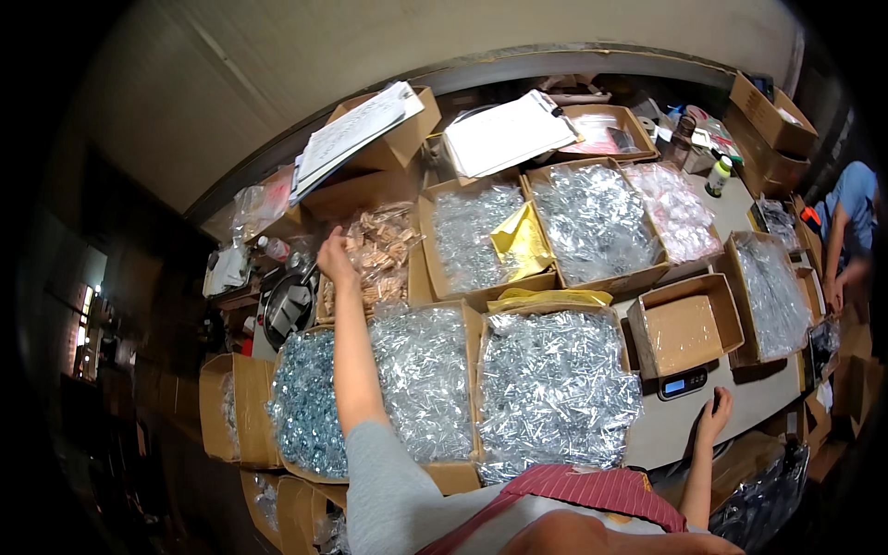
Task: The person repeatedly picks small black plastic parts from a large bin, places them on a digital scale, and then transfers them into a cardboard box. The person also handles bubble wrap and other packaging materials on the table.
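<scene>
My left arm stretches forward across the boxes. At its end my left hand is at the left side of a box of tan, wood-coloured small pieces in clear bags. Its fingers are curled together, and whatever they may hold is too small to make out. Over the table's right part rests my right hand, its fingers curled in and nothing visible in them. Just beyond it lies a small black scale with a lit blue display. An open cardboard box with a taped bottom stands at the scale.
Open boxes of small bagged silvery metal parts cover the table. A yellow packet lies on one. Papers rest on boxes at the back, near a green-labelled bottle. A person in blue is at the far right.
</scene>
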`<state>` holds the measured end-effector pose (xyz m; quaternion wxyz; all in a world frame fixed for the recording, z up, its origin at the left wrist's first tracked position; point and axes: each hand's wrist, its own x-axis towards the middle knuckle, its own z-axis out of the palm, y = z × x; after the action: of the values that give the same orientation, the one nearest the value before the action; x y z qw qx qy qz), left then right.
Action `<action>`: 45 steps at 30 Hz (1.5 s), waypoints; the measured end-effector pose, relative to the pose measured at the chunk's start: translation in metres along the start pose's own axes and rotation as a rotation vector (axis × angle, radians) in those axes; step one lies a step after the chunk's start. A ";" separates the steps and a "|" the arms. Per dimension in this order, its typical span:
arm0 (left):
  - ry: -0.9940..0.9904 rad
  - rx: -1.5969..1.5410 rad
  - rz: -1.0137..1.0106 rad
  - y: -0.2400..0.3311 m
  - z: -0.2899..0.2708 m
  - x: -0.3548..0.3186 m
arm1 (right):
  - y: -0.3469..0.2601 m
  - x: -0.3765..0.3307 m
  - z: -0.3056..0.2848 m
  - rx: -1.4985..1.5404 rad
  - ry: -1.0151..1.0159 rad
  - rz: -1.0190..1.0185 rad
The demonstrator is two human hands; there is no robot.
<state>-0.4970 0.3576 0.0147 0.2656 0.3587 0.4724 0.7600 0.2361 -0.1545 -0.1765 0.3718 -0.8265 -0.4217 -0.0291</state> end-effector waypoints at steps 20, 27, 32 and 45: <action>-0.814 0.744 -0.138 -0.040 0.124 -0.126 | -0.030 -0.007 -0.002 -0.119 0.099 -0.028; -0.807 -0.338 -0.970 0.066 0.174 -0.153 | -0.056 -0.001 -0.017 -0.096 0.084 0.029; -1.023 -0.667 -1.084 0.056 0.239 -0.202 | -0.053 -0.003 -0.016 -0.080 0.088 0.057; -1.601 1.562 0.490 0.028 0.329 -0.323 | -0.051 0.001 -0.019 -0.065 0.107 0.105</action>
<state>-0.0425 0.2800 0.0432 0.0396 0.8892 0.4282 -0.1562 0.2053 -0.1471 -0.1323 0.3678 -0.8563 -0.3562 -0.0674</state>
